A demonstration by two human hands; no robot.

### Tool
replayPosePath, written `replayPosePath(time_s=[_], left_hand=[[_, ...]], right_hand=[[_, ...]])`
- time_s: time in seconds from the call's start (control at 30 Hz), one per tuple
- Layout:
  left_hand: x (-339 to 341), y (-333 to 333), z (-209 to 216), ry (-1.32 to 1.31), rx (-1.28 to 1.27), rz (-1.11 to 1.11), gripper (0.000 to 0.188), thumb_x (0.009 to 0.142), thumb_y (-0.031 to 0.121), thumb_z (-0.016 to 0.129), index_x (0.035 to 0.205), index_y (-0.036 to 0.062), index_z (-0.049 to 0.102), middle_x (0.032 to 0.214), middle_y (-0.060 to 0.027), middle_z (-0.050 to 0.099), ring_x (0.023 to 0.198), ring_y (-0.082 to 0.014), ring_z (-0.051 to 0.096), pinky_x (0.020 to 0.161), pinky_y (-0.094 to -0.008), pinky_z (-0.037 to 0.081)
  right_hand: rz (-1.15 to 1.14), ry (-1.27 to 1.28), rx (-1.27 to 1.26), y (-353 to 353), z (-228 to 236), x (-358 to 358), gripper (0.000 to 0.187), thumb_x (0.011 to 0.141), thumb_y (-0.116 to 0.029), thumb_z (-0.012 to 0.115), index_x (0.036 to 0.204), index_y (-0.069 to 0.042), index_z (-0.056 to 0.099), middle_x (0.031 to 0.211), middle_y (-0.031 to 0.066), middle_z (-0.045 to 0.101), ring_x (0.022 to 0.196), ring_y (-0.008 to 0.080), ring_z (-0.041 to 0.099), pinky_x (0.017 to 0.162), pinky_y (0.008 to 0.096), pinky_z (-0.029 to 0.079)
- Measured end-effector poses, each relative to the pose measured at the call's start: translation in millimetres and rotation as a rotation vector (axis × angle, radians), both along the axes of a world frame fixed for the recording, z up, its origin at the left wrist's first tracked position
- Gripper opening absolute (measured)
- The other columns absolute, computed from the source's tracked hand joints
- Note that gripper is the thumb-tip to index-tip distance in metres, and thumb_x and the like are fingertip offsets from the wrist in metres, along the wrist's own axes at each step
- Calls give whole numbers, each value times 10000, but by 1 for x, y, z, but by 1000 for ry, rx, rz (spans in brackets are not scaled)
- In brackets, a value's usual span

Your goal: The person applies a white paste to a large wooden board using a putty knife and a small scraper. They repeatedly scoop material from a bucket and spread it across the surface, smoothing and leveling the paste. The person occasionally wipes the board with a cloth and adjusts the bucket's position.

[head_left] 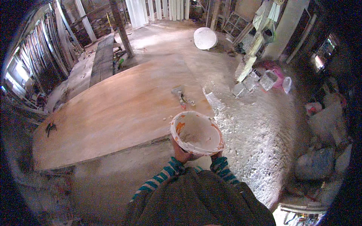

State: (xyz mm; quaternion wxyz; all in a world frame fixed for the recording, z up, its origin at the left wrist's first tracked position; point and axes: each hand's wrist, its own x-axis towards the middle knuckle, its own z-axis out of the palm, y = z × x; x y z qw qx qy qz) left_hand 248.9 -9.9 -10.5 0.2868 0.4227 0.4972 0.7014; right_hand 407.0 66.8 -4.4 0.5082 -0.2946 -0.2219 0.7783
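Observation:
A round orange basin [200, 132], crusted with white plaster-like residue on its rim and inner wall, is held in front of my body. My left hand [181, 154] grips its near left side, the fingers partly hidden beneath it. On the near right, my right hand [216, 154] shows only in part below the rim and holds the same basin. Just beyond it, a flat scraper-like tool [177, 91] lies on a wide wooden board [113, 109], with small pale crumbs nearby.
A small dark object [51, 129] lies at the board's left end. White powdery material [256, 139] spreads to the right. Farther off stand a white round tub [205, 38], clear plastic containers [268, 80] and a wooden post [121, 28]. Sacks [315, 164] line the right side.

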Motion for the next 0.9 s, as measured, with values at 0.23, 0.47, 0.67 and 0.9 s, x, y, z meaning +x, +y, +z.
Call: replayPosePath(time_s=[0.23,0.47,0.67,0.9], left_hand=[[-20,19,2,353,-79,-146,1116,566,375,803,1351,42,82,1355,-161,219,1242,-295,275,1009,-432,274],[6,30,-18,356,-249,-58,1109,573,358,803,1349,52,72,1351,-160,219,1239,-295,279,1005,-437,282],[32,8,-19,346,-401,59,1104,578,343,803,1347,60,64,1347,-160,219,1237,-295,284,1001,-440,288],[54,18,-27,345,-405,167,1098,584,326,803,1346,70,54,1343,-160,219,1233,-295,288,997,-445,295]], right_hand=[[-12,-39,-89,-25,-15,21,306,897,-315,410,1016,-55,521,1015,67,550,925,174,522,852,320,415],[100,-95,-111,47,-20,35,300,894,-310,415,1008,-55,525,1001,66,553,914,173,525,846,320,419],[239,-98,-153,81,-29,55,295,892,-306,420,1001,-54,529,989,65,556,905,173,527,840,319,422],[344,-59,-144,102,-29,70,289,890,-302,425,993,-54,533,976,64,559,894,172,530,833,318,426]])
